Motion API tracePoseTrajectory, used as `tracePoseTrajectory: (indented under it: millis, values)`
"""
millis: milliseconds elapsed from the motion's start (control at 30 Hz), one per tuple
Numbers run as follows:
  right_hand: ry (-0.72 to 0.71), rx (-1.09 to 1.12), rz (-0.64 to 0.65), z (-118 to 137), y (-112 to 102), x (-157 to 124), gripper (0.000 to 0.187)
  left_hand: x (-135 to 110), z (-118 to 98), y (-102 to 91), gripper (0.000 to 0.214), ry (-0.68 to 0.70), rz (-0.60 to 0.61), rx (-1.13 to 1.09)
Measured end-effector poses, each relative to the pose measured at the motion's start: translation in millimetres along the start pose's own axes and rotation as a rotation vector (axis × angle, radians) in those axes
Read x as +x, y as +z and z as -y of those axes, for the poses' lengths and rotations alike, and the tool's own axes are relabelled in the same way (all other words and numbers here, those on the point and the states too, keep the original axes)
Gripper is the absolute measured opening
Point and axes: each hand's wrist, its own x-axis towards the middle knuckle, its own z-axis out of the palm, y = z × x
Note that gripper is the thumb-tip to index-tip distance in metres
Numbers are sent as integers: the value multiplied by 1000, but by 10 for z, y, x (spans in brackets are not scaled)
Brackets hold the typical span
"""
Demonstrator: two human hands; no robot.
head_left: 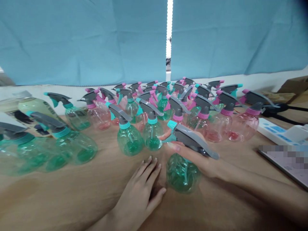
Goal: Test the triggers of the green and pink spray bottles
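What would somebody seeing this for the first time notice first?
Probably the crowd of spray bottles with pink or teal trim, spread across the middle. In front, the right hand grips a green spray bottle at its neck, while the left hand lies palm down on the wooden table beside it. Behind everything, a bright vertical strip splits the blue cloth.

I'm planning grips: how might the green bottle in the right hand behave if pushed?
The green bottle looks hollow and see-through, so probably light. Smooth and rounded, it may be slippery. The long overhanging trigger head could make it tip.
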Motion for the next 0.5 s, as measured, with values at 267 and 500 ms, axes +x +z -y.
tracePoseTrajectory:
  millis: [267, 500]
  values:
    - [-3, 22, -18, 13, 6, -9, 12, -9, -2, -5, 52, -2, -19, -10]
    - [2, -4, -21, 1, 0, -27, 12, -7, -10, 2, 53, 6, -18, 0]
